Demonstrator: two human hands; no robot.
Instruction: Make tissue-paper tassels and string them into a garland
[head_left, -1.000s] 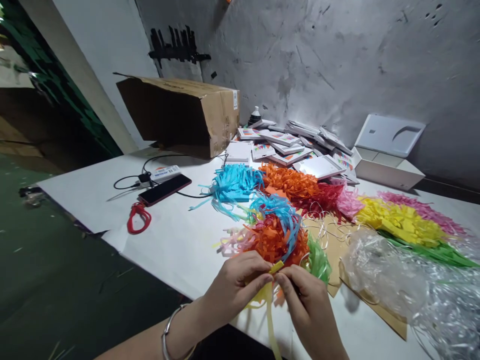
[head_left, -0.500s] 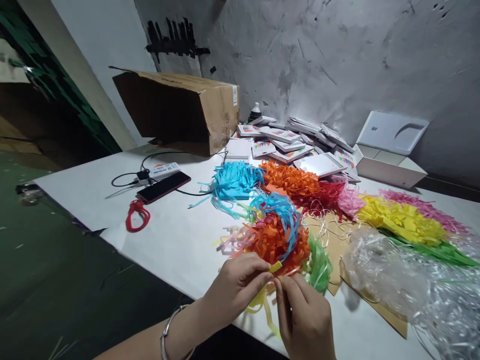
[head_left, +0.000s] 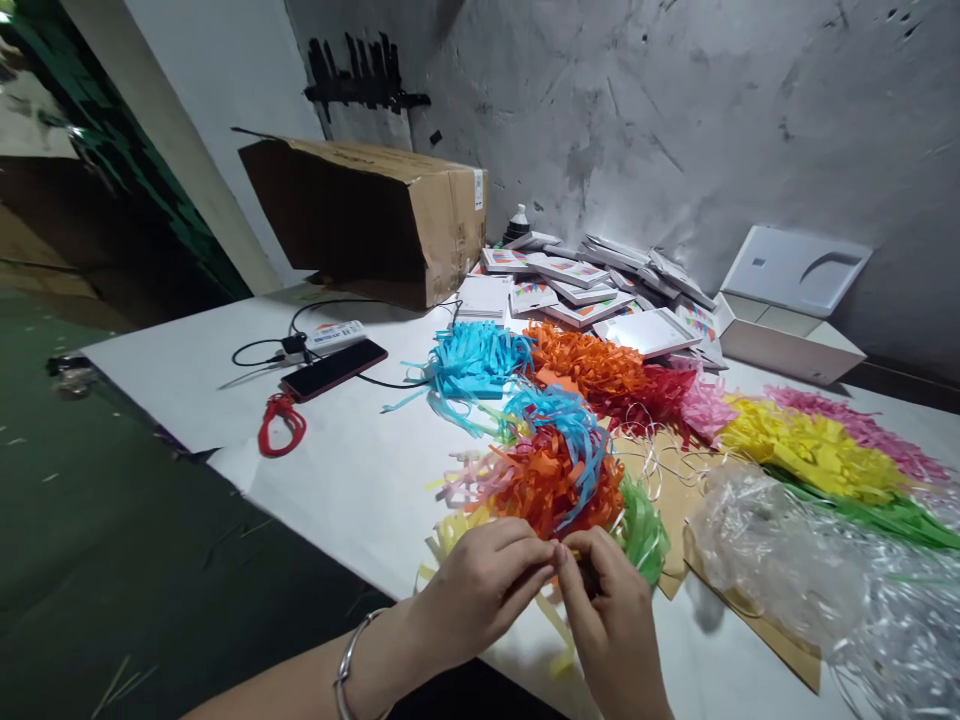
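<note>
At the table's front edge, my left hand and my right hand meet with fingertips pinched together. Between them is a yellow paper tassel, mostly covered by the fingers, its cut strips hanging below. More pale yellow strips spread out behind my left hand. Just beyond the hands lies a heap of fringed paper tassels: orange, light blue, pale pink and green. A thin white string loops over brown card to the right of the heap.
Fringed bundles in blue, orange, red and yellow lie farther back. Clear plastic bags cover the right side. A cardboard box, flat white boxes, a phone and red cord also lie around.
The yellow piece that stuck up between my fingertips is now hidden among them. My left hand's fingers have closed in against my right hand's. The view has shifted slightly.
</note>
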